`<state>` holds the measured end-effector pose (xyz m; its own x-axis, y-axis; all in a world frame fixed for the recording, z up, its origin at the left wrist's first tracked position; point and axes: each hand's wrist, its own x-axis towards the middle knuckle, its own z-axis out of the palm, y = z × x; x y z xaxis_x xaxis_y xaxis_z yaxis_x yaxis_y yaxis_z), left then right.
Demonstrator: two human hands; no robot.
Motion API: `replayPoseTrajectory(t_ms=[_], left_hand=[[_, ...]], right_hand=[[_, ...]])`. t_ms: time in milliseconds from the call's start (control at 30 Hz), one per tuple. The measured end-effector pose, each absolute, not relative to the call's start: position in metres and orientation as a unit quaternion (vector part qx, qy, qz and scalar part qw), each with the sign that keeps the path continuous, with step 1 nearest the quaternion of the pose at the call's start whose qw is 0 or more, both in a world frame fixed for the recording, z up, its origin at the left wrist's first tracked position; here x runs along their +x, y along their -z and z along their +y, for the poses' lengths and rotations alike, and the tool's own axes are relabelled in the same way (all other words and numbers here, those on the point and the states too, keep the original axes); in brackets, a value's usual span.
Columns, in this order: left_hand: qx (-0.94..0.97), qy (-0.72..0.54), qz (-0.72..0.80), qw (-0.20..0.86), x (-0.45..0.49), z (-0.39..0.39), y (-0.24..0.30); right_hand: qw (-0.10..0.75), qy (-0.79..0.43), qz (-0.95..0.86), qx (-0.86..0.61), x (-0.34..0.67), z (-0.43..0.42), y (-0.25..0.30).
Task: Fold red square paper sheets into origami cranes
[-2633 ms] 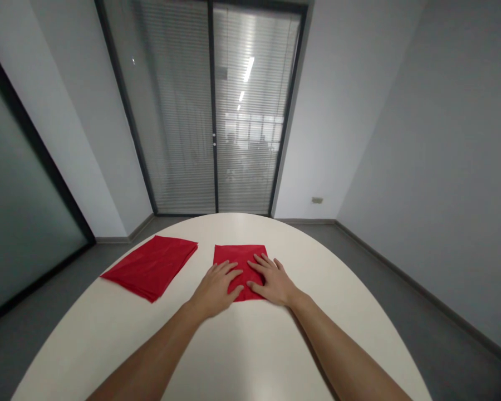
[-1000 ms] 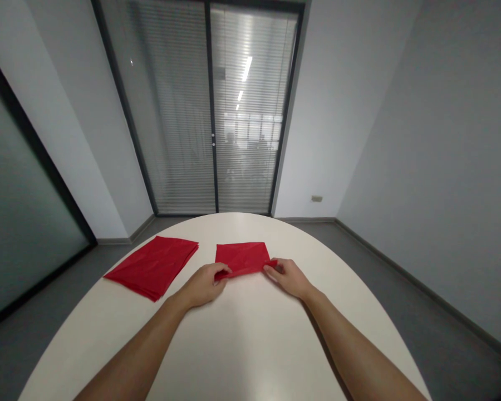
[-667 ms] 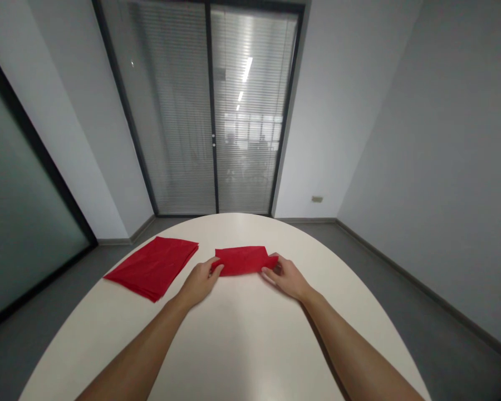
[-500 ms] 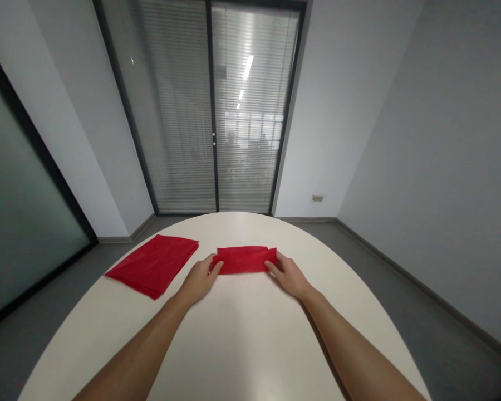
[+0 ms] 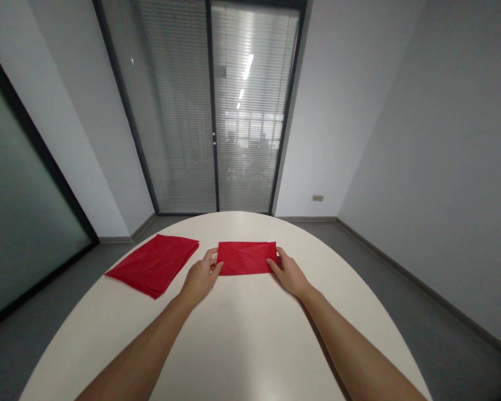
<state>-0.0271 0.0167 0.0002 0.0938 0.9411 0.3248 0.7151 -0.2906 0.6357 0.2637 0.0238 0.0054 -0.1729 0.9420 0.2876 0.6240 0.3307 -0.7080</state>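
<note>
Your left hand is pinching the left end of the folded red cloth; your right hand pinches its right end; the cloth lies flat on the white table; the stack of red cloths sits near its left.

White round table, folded red cloth (lying flat), red cloth stack at left

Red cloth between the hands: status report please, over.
Left hand pinches folded red cloth at left edge; right hand at right edge. Cloth flat on white table. Stack of red cloths apart, to the left.
</note>
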Motion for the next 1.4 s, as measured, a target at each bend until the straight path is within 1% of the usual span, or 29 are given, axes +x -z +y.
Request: replayPoseTrajectory(t_ms=[167,300,367,433,500,667,767,833,933,1000,1067,1133,1233,1300,1400], left_hand=[[0.733,-0.330,0.588,0.096,-0.024,0.016,0.000],[0.726,-0.370,0.579,-0.041,-0.019,0.010,-0.008],[0.734,-0.392,0.548,-0.082,-0.013,0.005,-0.011],[0.783,-0.369,0.497,-0.058,-0.004,-0.002,-0.011],[0.824,-0.317,0.469,-0.020,0.003,-0.008,-0.008],[0.850,-0.193,0.486,0.069,0.009,-0.014,0.003],[0.839,-0.163,0.513,0.084,0.008,-0.013,0.005],[0.838,-0.155,0.517,0.084,0.008,-0.013,0.004],[0.842,-0.150,0.513,0.079,0.010,-0.014,0.003],[0.846,-0.150,0.507,0.069,0.010,-0.016,0.003],[0.853,-0.153,0.495,0.060,0.010,-0.016,0.003],[0.862,-0.157,0.479,0.059,0.010,-0.015,0.004],[0.865,-0.160,0.472,0.064,0.009,-0.012,0.009],[0.854,-0.164,0.491,0.057,0.009,-0.010,0.013],[0.831,-0.162,0.530,0.040,0.010,-0.009,0.016]], right_hand=[[0.369,-0.236,-0.728,-0.527,0.265,0.027,-0.001],[0.356,-0.233,-0.740,-0.521,0.265,0.026,-0.002],[0.347,-0.230,-0.747,-0.518,0.264,0.024,-0.003],[0.342,-0.227,-0.751,-0.517,0.261,0.023,-0.003],[0.340,-0.228,-0.755,-0.512,0.259,0.021,-0.003],[0.337,-0.228,-0.762,-0.504,0.255,0.020,-0.001],[0.322,-0.223,-0.760,-0.518,0.256,0.021,-0.002],[0.313,-0.171,-0.760,-0.543,0.255,0.021,-0.006],[0.321,-0.042,-0.765,-0.556,0.246,0.015,-0.015],[0.325,-0.025,-0.789,-0.520,0.233,0.006,-0.020],[0.296,-0.057,-0.831,-0.467,0.219,-0.004,-0.023],[0.234,-0.088,-0.863,-0.440,0.207,-0.013,-0.021],[0.138,-0.134,-0.861,-0.471,0.203,-0.015,-0.014],[0.107,-0.142,-0.847,-0.501,0.207,-0.010,-0.009],[0.091,-0.123,-0.836,-0.528,0.217,-0.001,-0.006]])
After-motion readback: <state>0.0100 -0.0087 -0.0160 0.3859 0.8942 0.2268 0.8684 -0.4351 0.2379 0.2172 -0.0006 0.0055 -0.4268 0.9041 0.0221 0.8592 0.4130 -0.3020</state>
